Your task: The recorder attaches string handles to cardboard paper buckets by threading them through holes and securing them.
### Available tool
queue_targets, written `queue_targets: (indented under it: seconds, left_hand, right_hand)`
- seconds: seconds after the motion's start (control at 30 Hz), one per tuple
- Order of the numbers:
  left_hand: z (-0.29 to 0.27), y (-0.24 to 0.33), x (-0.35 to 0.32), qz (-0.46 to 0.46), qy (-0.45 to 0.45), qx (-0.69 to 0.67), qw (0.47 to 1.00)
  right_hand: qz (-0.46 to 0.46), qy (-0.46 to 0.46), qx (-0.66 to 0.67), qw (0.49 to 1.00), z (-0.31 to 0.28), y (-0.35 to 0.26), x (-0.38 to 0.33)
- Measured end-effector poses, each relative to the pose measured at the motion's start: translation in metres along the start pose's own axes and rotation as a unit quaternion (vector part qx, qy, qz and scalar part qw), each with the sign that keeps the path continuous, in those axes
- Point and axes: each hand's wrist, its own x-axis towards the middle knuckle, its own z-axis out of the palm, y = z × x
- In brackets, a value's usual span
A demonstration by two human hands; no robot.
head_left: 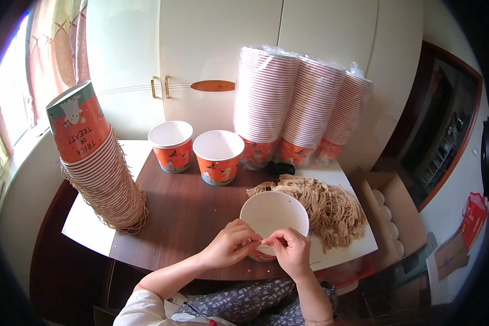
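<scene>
Three clear plastic-wrapped sleeves of stacked cups (301, 103) against the cupboard, open brown cardboard box (394, 212) at right — white rounds inside

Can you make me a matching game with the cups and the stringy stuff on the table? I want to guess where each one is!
Things:
1. White-inside paper cup with orange outside
2. Pile of tan twine pieces
3. Tall upside-down stack of orange paper cups with twine handles
4. Three plastic-wrapped stacks of orange paper cups

Places:
A. At the table's left edge, leaning
B. Held at its rim by the left hand and right hand
C. At the back, against the white cupboard doors
D. Just right of the held cup

Pairs: 1-B, 2-D, 3-A, 4-C
</scene>
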Motion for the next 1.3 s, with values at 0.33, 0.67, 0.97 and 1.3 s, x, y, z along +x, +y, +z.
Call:
queue_targets:
  seconds: [0.33,0.67,0.97,1.3]
  left_hand:
    - [0.012,0.007,0.003,-0.13,0.031,-0.151,0.979]
    - [-0.003,0.01,0.007,-0.277,0.011,-0.34,0.899]
    - [0.006,0.015,0.007,-0.163,-0.038,-0.067,0.984]
    - [-0.001,0.015,0.007,-0.128,-0.143,-0.106,0.976]
  right_hand:
    - [-0.006,0.019,-0.001,1.0,0.0,-0.006,0.003]
    - [0.132,-0.083,0.242,0.958,-0.025,-0.002,0.001]
    - [0.061,-0.054,0.409,0.909,-0.016,-0.007,0.007]
    - [0.058,-0.041,0.334,0.94,0.005,0.02,0.016]
